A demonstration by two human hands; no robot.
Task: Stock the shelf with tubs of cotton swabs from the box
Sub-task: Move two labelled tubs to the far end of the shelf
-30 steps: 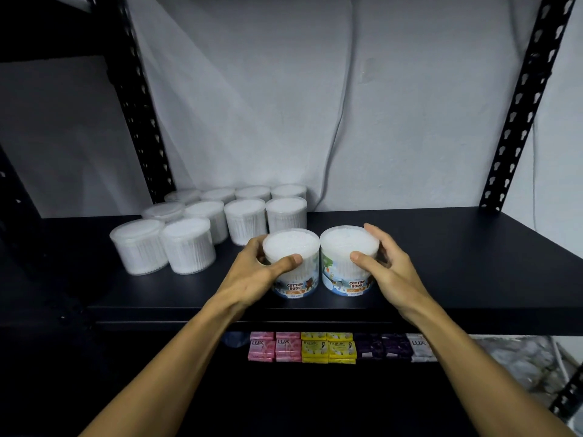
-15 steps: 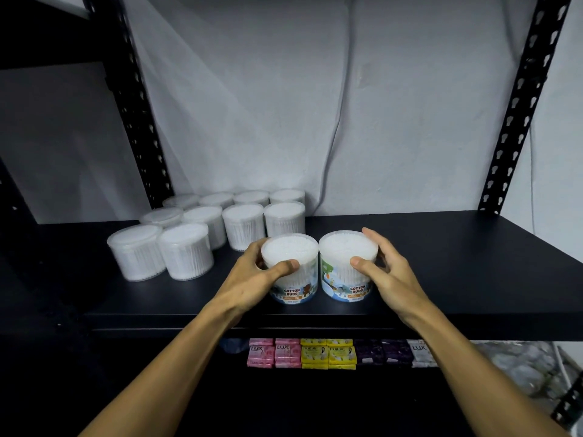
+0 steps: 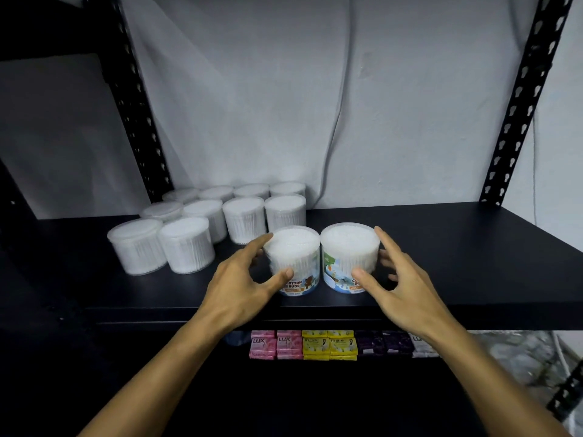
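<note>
Partly hiding both labels, left hand (image 3: 239, 279) and right hand (image 3: 400, 285) spread open beside tubs (image 3: 321, 257).

Two bare forearms entering from the bottom edge, no sleeve, watch, ring or glove visible anywhere, slim at the wrists, ending in a left hand (image 3: 235, 287) and a right hand (image 3: 402, 287) with long fingers, short plain nails and faintly raised tendons across the backs.

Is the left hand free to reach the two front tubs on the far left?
Probably yes. The left hand sits loosely open beside the bear-label tub, and bare shelf lies between it and the two left tubs; nothing stands in between.
</note>
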